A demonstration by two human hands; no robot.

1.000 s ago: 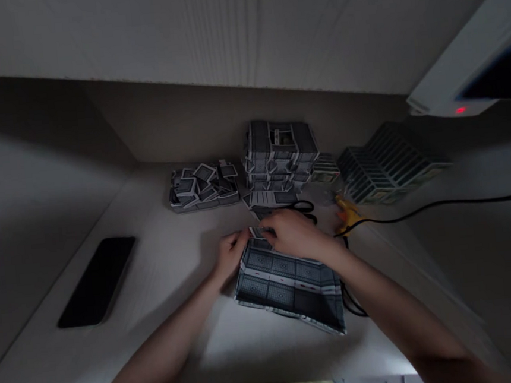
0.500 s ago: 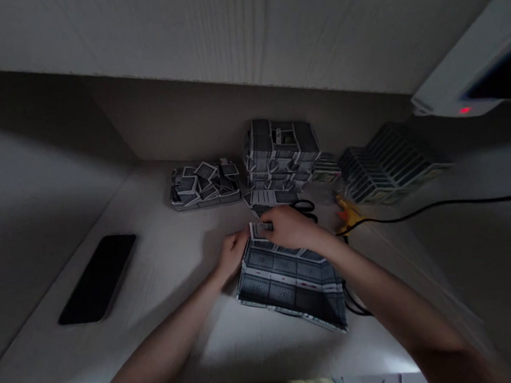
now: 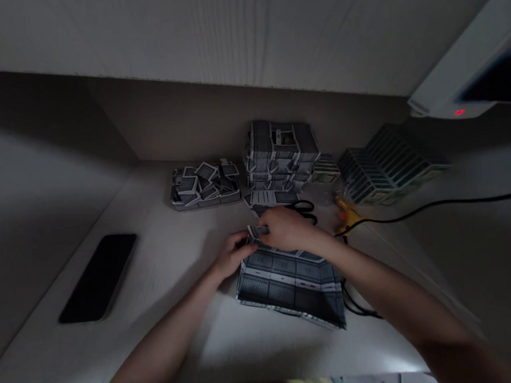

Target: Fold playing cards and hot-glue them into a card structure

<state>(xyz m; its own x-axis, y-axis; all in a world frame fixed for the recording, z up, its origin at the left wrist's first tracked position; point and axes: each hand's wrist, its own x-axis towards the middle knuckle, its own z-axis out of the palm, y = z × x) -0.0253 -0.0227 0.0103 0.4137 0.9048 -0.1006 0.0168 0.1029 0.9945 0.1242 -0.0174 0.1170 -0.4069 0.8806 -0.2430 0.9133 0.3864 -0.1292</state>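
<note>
A box built from folded dark playing cards with white borders (image 3: 285,278) lies on the desk in front of me, its inside facing up. At its far left corner, my left hand (image 3: 234,254) pinches the edge, thumb on the near side and fingers behind. My right hand (image 3: 283,229) reaches over the far side, closed on a small folded card (image 3: 256,232) held against that same corner. The right fingertips are partly hidden. Just beyond the right hand lie black-handled scissors (image 3: 305,206) and several loose cards (image 3: 271,198).
A tray of folded cards (image 3: 205,203) and a taller card structure (image 3: 281,153) stand at the back. Stacked card strips (image 3: 387,168) and a yellow glue gun (image 3: 347,214) with a black cable (image 3: 440,204) are rightward. A phone (image 3: 100,279) lies left. A shelf (image 3: 233,38) overhangs.
My left thumb has come over the box's edge at the corner. The small card in my right hand has tipped and lowered toward that corner.
</note>
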